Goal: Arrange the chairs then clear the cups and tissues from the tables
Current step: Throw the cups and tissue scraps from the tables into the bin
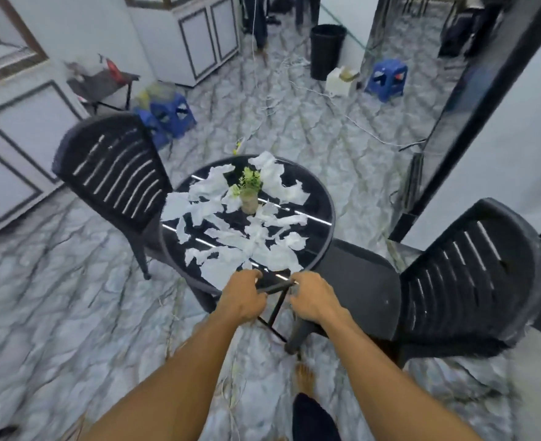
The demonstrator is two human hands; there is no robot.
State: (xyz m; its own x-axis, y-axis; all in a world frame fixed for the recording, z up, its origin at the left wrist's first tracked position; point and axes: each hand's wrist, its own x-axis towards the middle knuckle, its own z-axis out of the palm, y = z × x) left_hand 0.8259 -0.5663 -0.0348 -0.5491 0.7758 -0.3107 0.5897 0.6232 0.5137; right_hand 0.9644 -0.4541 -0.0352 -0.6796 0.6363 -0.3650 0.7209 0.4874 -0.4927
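A round black table (pixel 321 214) stands in the middle of the floor, strewn with several torn white tissues (pixel 227 246). A small potted plant (pixel 249 192) sits near its centre. My left hand (pixel 242 299) and my right hand (pixel 313 299) both grip the table's near rim, fingers curled over the edge. A black slatted chair (pixel 113 176) stands at the table's left, its back toward me. Another black chair (pixel 466 281) stands at the right, its seat tucked against the table. No cups are visible.
A black bin (pixel 326 50) stands at the far wall beside a white box (pixel 340 81). Blue stools (pixel 388 79) (pixel 172 117) sit on the marble floor, with a white cable (pixel 342 113) trailing across it. A dark-framed wall panel is on the right. My bare foot (pixel 304 377) is below the table.
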